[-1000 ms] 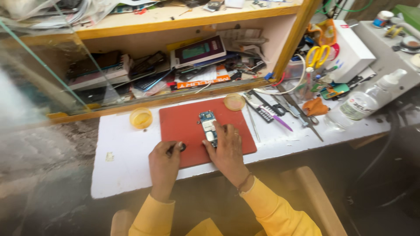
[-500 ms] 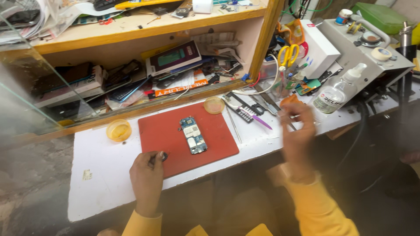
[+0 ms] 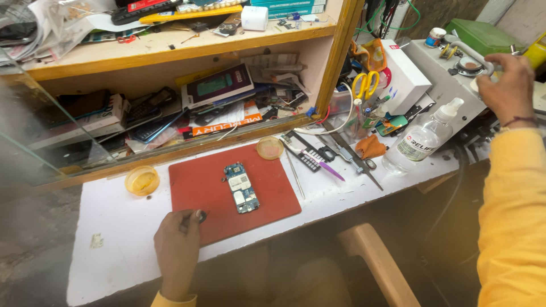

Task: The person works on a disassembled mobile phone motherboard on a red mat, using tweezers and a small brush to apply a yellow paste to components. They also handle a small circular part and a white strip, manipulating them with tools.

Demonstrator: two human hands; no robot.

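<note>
Two yellow dishes (image 3: pixel 142 180), one circuit board (image 3: pixel 241 187), one red mat (image 3: pixel 193 187)

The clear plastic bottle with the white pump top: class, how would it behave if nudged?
The clear plastic bottle with the white pump top stands tall and narrow, so it may tip. Its round body would probably roll. It looks light.

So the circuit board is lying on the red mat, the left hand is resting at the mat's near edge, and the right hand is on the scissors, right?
Not quite. The head view shows the right hand on the grey machine at the far right, not on the yellow-handled scissors, which stand untouched. The rest holds: the circuit board lies on the red mat, and the left hand rests at its near edge.
</note>
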